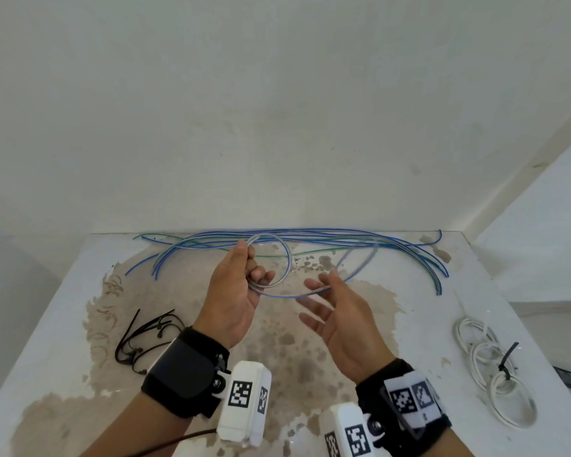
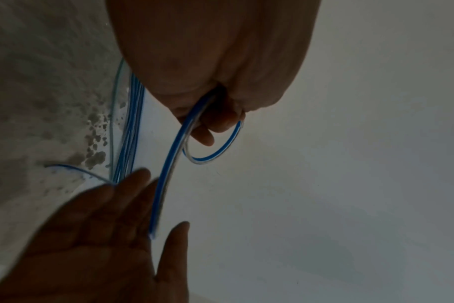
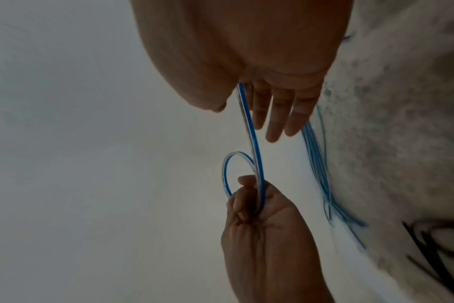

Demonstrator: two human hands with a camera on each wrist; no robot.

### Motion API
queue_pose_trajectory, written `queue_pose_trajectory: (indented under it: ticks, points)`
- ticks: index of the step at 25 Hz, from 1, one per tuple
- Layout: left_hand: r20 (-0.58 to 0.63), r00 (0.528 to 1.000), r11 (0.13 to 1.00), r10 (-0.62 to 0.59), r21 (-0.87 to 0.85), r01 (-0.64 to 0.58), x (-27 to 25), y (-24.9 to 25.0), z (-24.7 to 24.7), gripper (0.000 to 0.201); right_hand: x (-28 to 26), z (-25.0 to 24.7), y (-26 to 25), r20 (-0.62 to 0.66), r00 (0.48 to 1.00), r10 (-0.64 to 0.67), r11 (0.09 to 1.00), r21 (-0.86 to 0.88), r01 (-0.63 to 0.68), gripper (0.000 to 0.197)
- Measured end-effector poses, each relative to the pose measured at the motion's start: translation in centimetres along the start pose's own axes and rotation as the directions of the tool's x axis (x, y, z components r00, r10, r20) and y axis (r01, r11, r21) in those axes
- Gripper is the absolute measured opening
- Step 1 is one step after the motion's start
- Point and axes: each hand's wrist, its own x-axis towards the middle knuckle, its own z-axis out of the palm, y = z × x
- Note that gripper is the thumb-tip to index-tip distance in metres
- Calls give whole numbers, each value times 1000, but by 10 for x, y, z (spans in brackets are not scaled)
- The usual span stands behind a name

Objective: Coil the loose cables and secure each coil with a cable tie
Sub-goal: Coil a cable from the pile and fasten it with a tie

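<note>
Above the table's middle, my left hand (image 1: 253, 262) grips a small coil of clear cable with a blue stripe (image 1: 289, 258), thumb on top and fingers curled through the loop. The cable's tail runs right and lies across the straight, spread fingers of my right hand (image 1: 320, 288); the thumb stands apart from it. The left wrist view shows the coil (image 2: 220, 151) under my left hand (image 2: 215, 123). In the right wrist view, the cable passes between thumb and index finger of my right hand (image 3: 246, 114) down to the left hand (image 3: 249, 196).
Several loose blue and green cables (image 1: 310, 235) lie along the back edge of the stained white table (image 1: 47, 324), against the wall. Black cable ties (image 1: 142, 338) sit front left. A white cable coil bound with black ties (image 1: 495, 367) lies at right.
</note>
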Motion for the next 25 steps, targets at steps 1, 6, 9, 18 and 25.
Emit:
queue_pose_trajectory:
  ticks: [1,6,9,18,25]
  points:
    - [11,1000,1000,-19,8,19,-2,-1,-1,29,2,-3,-2,-3,999,-53,999,-12,53,24]
    - [111,971,970,-212,145,195,-12,3,-4,27,1,-11,-14,170,967,-191,869,-429,247,25]
    - [156,942,901,-297,373,223,-16,7,-4,28,-1,-13,-23,281,941,-188,770,-553,318,24]
    - [284,887,679,-363,733,43,-18,14,3,34,-3,-18,-38,497,868,-17,719,-597,356,25]
    - [143,927,559,-346,825,81,-23,12,20,49,-8,-23,-50,530,840,116,577,-724,377,17]
